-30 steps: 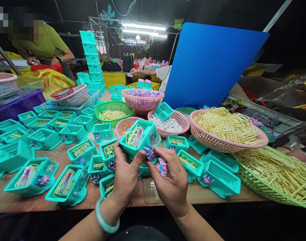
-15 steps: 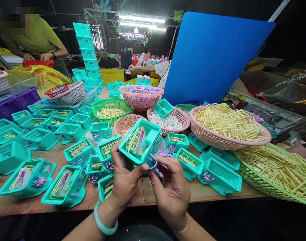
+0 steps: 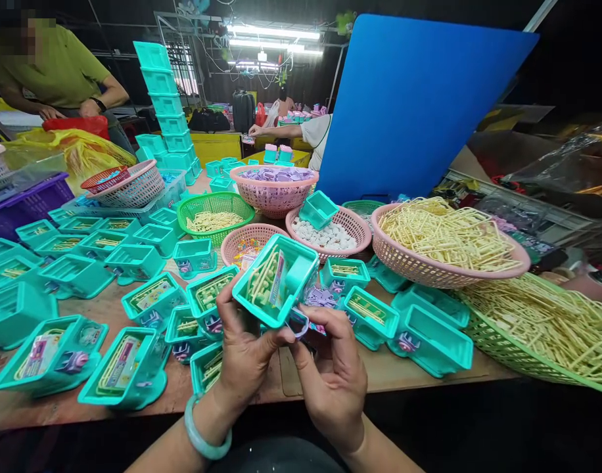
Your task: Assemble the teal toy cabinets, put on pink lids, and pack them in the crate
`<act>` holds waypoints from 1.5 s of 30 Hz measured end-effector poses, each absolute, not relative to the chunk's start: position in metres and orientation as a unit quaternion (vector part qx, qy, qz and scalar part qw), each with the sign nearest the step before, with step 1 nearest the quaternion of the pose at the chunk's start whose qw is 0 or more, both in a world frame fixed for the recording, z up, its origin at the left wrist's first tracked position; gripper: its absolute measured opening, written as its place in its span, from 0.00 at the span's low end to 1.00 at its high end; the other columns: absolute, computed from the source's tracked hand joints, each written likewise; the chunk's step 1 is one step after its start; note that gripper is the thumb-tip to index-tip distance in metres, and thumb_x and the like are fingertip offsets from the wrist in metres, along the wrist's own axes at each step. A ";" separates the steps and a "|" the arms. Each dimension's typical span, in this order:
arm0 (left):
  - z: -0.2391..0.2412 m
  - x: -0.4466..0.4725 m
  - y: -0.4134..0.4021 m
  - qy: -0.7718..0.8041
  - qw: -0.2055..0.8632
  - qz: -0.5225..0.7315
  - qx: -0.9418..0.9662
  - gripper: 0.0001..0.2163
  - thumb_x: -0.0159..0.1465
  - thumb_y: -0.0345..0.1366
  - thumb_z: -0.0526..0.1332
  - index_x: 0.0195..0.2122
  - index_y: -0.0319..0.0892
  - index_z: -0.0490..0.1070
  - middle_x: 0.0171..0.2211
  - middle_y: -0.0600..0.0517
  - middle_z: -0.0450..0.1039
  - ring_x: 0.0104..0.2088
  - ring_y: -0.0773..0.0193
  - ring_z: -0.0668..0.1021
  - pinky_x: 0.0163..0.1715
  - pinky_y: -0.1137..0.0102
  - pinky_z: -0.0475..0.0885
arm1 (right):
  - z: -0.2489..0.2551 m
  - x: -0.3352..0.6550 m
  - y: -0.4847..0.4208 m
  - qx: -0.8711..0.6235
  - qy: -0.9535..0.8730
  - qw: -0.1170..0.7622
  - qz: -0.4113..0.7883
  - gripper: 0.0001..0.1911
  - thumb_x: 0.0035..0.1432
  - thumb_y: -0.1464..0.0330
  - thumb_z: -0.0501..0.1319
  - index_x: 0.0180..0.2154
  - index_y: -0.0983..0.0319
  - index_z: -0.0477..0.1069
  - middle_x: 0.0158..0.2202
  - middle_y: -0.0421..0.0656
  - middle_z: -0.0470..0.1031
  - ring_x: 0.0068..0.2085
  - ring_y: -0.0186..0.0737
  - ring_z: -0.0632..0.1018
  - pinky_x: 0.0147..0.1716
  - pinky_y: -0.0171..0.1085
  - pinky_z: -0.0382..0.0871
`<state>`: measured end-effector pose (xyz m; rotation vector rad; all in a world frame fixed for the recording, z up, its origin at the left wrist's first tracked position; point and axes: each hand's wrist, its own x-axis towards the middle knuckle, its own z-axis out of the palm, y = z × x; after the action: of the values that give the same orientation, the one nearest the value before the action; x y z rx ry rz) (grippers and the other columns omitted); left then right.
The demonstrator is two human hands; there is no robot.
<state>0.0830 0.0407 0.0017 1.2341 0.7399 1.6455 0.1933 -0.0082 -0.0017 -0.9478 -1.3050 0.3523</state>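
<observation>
My left hand [image 3: 249, 351] is closed around a turquoise plastic box [image 3: 294, 259], held tilted above the table. Inside the box lie cream-coloured plastic sticks and a printed card [image 3: 277, 279]. At the box's lower right end, my right hand [image 3: 328, 374] pinches a small purple plastic part [image 3: 298, 322] between thumb and fingers. That part touches the box; whether it is fastened there I cannot tell. Similar turquoise boxes stand close by, one with a card and sticks [image 3: 121, 364] at the left and another turquoise box [image 3: 436, 341] at the right.
Pink baskets hold purple parts [image 3: 276, 175], white pieces [image 3: 330, 238] and cream sticks [image 3: 443, 233]. A green basket [image 3: 542, 358] of sticks overhangs the front right edge. Behind stand a blue board [image 3: 419, 105] and a stack of turquoise boxes [image 3: 167, 105]. A co-worker [image 3: 69, 72] handles a red bag.
My right hand has shifted slightly left and lower beside the box, and the purple part has turned a little. The whole view has shifted slightly. The co-worker's hands and red bag have moved.
</observation>
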 end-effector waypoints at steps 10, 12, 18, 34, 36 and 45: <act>0.010 0.079 0.043 0.309 0.481 0.637 0.517 0.35 0.54 0.43 0.79 0.57 0.53 0.61 0.53 0.52 0.75 0.54 0.61 0.78 0.54 0.70 0.72 | 0.011 0.229 0.001 -0.391 -0.672 0.623 0.084 0.25 0.62 0.76 0.68 0.58 0.53 0.74 0.50 0.42 0.79 0.50 0.39 0.80 0.51 0.38 0.77; 0.010 0.079 0.041 0.311 0.489 0.628 0.519 0.35 0.54 0.44 0.78 0.58 0.52 0.60 0.53 0.52 0.75 0.54 0.61 0.78 0.55 0.69 0.73 | 0.009 0.226 -0.005 -0.400 -0.663 0.626 0.086 0.25 0.63 0.77 0.67 0.58 0.53 0.73 0.49 0.41 0.80 0.49 0.38 0.81 0.51 0.37 0.77; 0.004 0.078 0.038 0.327 0.517 0.598 0.518 0.38 0.52 0.47 0.78 0.58 0.50 0.59 0.58 0.47 0.73 0.59 0.56 0.77 0.59 0.65 0.72 | -0.004 0.209 -0.011 -0.453 -0.626 0.635 0.007 0.22 0.65 0.76 0.65 0.59 0.56 0.72 0.49 0.42 0.81 0.50 0.39 0.81 0.54 0.39 0.75; 0.021 0.055 0.035 0.281 0.601 0.496 0.560 0.42 0.50 0.42 0.79 0.62 0.49 0.56 0.59 0.41 0.74 0.59 0.42 0.78 0.56 0.55 0.79 | 0.012 0.244 0.003 -0.467 -0.633 0.530 0.318 0.54 0.54 0.44 0.70 0.73 0.47 0.46 0.73 0.49 0.56 0.71 0.58 0.64 0.68 0.61 0.61; 0.016 0.052 0.034 0.277 0.624 0.462 0.567 0.46 0.50 0.40 0.80 0.65 0.52 0.54 0.63 0.40 0.71 0.62 0.41 0.76 0.58 0.53 0.77 | 0.016 0.243 0.004 -0.468 -0.604 0.535 0.362 0.52 0.54 0.47 0.72 0.71 0.48 0.50 0.71 0.49 0.63 0.68 0.56 0.69 0.65 0.58 0.68; 0.011 0.057 0.030 0.323 0.595 0.453 0.580 0.49 0.55 0.41 0.76 0.72 0.49 0.47 0.65 0.37 0.68 0.63 0.39 0.75 0.62 0.46 0.73 | 0.012 0.235 -0.001 -0.493 -0.541 0.563 0.383 0.47 0.52 0.51 0.75 0.67 0.51 0.57 0.66 0.50 0.69 0.63 0.52 0.75 0.60 0.51 0.75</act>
<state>0.0574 0.0297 0.0106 1.3473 0.7496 1.0532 0.2345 -0.0009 0.0124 -1.1605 -1.2731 0.9023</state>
